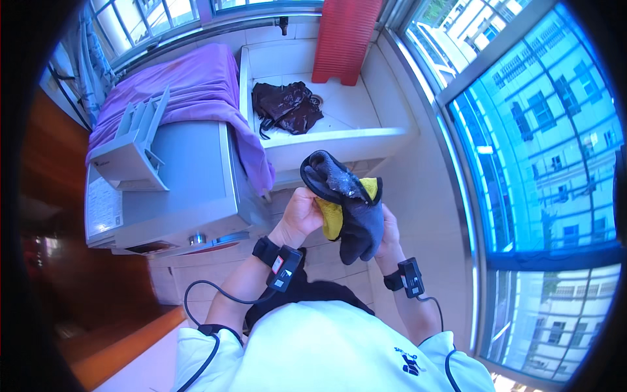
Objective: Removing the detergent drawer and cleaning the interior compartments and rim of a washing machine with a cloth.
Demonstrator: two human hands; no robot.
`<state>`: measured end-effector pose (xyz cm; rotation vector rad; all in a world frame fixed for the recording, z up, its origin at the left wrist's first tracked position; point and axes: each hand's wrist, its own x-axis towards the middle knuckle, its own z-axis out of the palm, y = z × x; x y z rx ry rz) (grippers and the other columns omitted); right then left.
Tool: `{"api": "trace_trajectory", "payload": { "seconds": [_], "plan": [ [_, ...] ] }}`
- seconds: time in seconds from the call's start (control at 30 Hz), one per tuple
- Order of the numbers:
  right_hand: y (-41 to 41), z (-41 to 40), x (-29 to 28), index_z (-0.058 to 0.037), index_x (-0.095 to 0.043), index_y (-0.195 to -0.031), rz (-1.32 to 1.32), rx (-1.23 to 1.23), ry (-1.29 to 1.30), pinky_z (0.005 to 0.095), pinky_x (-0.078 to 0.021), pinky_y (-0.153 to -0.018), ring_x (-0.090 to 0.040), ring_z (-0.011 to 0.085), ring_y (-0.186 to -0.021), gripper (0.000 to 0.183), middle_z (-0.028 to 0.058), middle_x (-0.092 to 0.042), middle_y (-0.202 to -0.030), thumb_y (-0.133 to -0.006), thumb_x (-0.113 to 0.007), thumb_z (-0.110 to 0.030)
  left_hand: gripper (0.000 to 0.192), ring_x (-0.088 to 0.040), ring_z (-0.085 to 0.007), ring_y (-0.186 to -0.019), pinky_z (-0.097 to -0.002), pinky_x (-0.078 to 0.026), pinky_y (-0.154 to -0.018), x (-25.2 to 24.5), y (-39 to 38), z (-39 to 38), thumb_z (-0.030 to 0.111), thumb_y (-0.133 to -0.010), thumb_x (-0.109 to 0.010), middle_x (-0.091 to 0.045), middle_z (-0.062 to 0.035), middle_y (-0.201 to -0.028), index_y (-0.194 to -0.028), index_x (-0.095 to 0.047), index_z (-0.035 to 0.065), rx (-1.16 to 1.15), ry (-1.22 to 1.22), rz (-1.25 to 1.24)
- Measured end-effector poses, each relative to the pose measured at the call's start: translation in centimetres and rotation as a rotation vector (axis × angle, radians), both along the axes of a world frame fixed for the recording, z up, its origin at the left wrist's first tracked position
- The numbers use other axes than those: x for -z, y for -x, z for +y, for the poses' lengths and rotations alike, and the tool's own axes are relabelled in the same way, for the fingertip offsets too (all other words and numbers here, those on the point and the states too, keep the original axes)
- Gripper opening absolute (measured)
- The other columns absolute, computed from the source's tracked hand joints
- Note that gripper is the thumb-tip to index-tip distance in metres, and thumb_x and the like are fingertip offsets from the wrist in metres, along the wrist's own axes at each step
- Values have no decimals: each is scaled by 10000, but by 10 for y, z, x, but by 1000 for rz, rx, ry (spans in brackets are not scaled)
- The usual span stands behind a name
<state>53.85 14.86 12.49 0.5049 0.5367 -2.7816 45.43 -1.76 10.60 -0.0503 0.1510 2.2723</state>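
A grey and yellow cloth with dark edging is bunched between my two hands, in front of my body. Whitish residue shows on its grey upper side. My left hand grips its left side, by a yellow part. On the right, my right hand holds the cloth's edge; its fingers are partly hidden behind the fabric. Beyond the cloth, a wet dark brown cloth item lies crumpled on the floor of a white tiled basin.
A red ribbed plastic washboard leans in the basin. To the left, a washing machine carries a purple cloth and a pulled-out detergent drawer. Metal-framed windows run along the right. An orange-brown wooden edge is at lower left.
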Motion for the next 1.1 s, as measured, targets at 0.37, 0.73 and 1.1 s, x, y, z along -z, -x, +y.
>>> {"api": "trace_trajectory", "payload": {
  "seconds": [0.37,0.73,1.1],
  "plan": [
    [178,39,-21,-42,-528,-1116,87,-331,-579,236,-455,-800,-563,113,-884,308,46,-573,-1033,-833,-589,-144,378,-523,-230,-1042,-343,-380,-950,-18,130,43,2,-748,-440,-544,-120,-1125,-1118,-511,-13,-261,264,-53],
    [372,91,30,-16,-482,-1174,330,-375,-252,271,-479,-803,-563,149,-938,414,97,-546,-1099,-809,-614,-160,310,-542,-190,-1001,-313,-405,-909,-25,295,95,54,-829,-443,-556,-95,-1076,-1131,-509,29,-404,494,204],
    [386,137,123,-55,-460,-1174,-116,-159,63,357,-454,-867,-547,220,-973,361,106,-531,-1105,-889,-484,-274,580,-372,-302,-1171,-402,-295,-985,223,336,-7,154,-696,-611,-414,-209,-1217,-1187,-397,-69,219,1809,-32]
  ]
}}
